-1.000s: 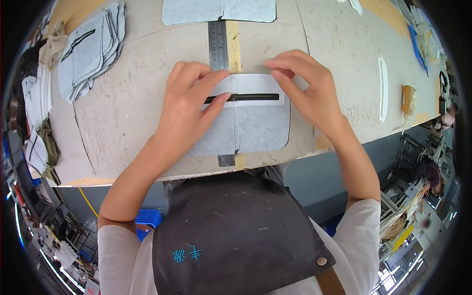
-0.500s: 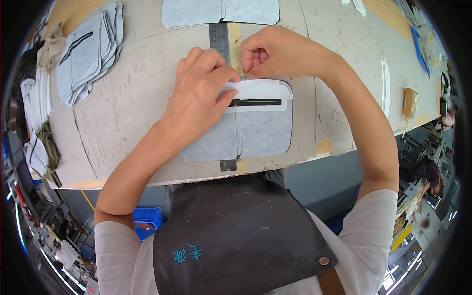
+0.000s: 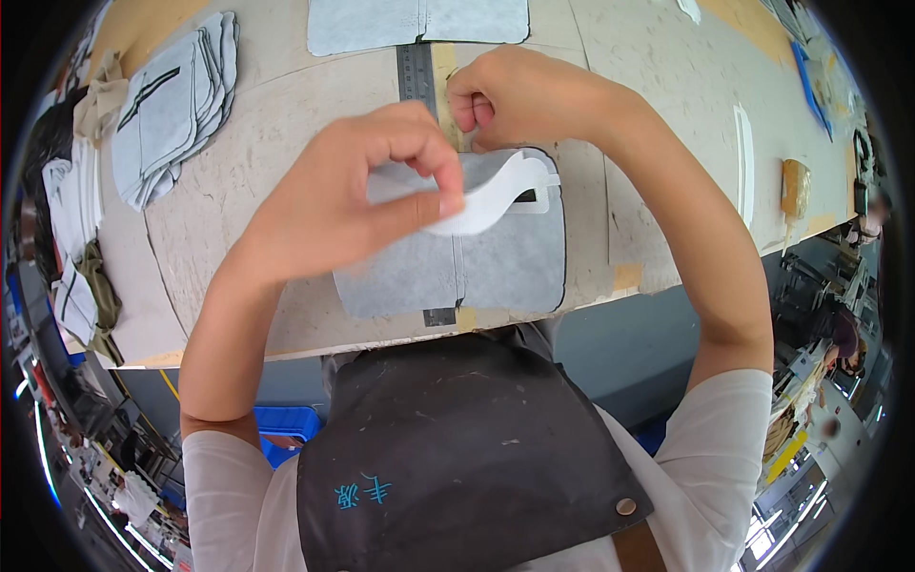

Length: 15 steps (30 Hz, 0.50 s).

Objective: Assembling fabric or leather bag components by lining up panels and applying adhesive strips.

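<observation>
My left hand (image 3: 338, 186) pinches a curling white strip (image 3: 492, 202) between its fingers (image 3: 448, 178), over the pale grey fabric panel (image 3: 510, 262) on the bench (image 3: 672, 191). My right hand (image 3: 519, 95) is at the panel's far edge, fingers curled; I cannot tell whether they grip anything.

Scuffed grey tabletop (image 3: 276, 86); on it a fabric stack (image 3: 172, 114), two pale panels (image 3: 510, 262), a ruler (image 3: 414, 74), a white strip (image 3: 743, 167)
</observation>
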Available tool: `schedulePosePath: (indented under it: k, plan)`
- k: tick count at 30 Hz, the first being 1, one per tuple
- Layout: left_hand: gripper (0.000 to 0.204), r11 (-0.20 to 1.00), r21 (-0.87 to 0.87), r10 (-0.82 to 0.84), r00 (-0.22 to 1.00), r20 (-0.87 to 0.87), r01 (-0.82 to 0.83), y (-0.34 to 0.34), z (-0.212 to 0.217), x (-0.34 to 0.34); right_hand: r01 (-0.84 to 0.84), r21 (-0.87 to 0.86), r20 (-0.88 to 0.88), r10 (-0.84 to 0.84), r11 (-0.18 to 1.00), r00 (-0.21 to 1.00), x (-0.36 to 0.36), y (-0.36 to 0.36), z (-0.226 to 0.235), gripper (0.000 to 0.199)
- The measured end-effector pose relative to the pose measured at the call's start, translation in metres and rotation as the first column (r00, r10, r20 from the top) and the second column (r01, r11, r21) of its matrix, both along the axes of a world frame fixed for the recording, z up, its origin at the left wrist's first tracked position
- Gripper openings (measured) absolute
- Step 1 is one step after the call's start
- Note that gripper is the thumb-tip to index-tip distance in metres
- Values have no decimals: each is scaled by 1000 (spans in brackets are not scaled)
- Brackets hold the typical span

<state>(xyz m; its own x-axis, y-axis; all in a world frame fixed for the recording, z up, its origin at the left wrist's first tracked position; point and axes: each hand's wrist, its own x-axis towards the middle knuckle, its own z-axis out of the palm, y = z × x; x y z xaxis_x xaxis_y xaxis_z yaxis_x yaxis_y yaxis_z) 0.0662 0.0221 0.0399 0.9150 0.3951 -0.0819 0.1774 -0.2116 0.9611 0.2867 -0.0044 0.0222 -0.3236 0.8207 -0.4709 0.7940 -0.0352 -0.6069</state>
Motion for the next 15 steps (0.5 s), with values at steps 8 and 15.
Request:
schedulePosePath:
  k: [8,15]
  plan:
    - [13,981,-91,140,948,-287,-172,8,-20,14,445,488,-386,-272,751,881,-4,-71,2,14]
    - [27,974,135,218,926,-309,-184,4,-29,26,254,777,-118,-263,576,957,-29,-141,-34,24]
